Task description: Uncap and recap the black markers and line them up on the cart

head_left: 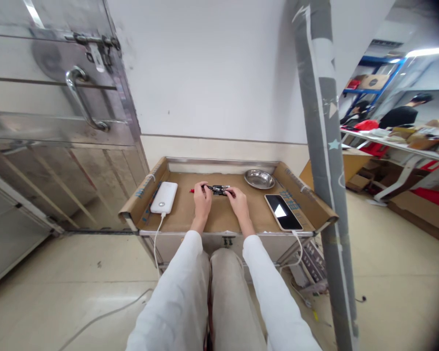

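My left hand [202, 201] rests on the cardboard-lined tray table [219, 217], fingers curled around a thin red-tipped tool [195, 189] that points toward a small black device [219, 189]. On the device's right end my right hand [237, 200] pinches with closed fingers. The small black device lies flat on the cardboard between both hands. White sleeves cover both my forearms.
A white power bank [164, 197] with a cable lies at the left of the tray. A phone [283, 212] with a lit screen lies at the right, and a metal bowl [259, 179] stands behind it. A grey wrapped post [324, 161] stands right; people sit far right.
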A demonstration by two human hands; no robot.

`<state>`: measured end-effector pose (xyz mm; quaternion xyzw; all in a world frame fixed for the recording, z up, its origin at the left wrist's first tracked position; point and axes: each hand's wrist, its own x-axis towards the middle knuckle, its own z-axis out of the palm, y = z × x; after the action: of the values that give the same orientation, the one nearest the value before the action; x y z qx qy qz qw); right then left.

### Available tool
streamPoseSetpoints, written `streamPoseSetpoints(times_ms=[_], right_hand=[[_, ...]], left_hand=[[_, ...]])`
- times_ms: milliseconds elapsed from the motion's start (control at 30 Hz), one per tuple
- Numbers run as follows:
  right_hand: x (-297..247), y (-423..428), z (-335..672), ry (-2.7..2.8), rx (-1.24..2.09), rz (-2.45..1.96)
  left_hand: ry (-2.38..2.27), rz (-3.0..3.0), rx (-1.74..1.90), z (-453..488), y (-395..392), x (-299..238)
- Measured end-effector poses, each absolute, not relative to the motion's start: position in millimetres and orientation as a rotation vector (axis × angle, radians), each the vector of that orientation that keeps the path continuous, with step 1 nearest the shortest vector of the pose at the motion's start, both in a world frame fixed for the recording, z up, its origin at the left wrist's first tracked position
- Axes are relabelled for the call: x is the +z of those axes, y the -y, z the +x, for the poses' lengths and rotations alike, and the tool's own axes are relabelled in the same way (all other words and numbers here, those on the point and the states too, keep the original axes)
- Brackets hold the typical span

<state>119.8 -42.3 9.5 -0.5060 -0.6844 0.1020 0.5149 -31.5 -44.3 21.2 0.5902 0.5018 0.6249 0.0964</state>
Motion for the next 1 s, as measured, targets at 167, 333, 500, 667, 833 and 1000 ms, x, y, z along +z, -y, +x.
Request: streamPoseSetpoints(times_ms=[167,333,500,667,833,1000], right_hand=[[8.3,42.1,122.8,1.643,0.16,-1.283],[4.8,39.9,123.4,1.643,0.163,-1.287],[2.9,43.1,120.8,1.762,0.198,-1.252],[3.7,47.1,119.4,1.942,0.162,-1.248],[1.8,45.8,121.5,1.956,0.068,-1.286],[0.1,44.2,122.8,1.979,0.039,-1.357]], left_hand=[[-1.324,2.025,1.406,-31.6,41.5,9.8],[-1.356,2.304,1.186,-30.9,39.7,3.0],[-1.572,2.38,1.148,-30.4,38.3,3.1],[-1.526,2.216,1.179,-27.8,35.3,0.5],[-1.544,2.192,1.191,-25.9,36.8,2.3],[-1.49,2.344,1.137,-26.1,39.8,4.6]])
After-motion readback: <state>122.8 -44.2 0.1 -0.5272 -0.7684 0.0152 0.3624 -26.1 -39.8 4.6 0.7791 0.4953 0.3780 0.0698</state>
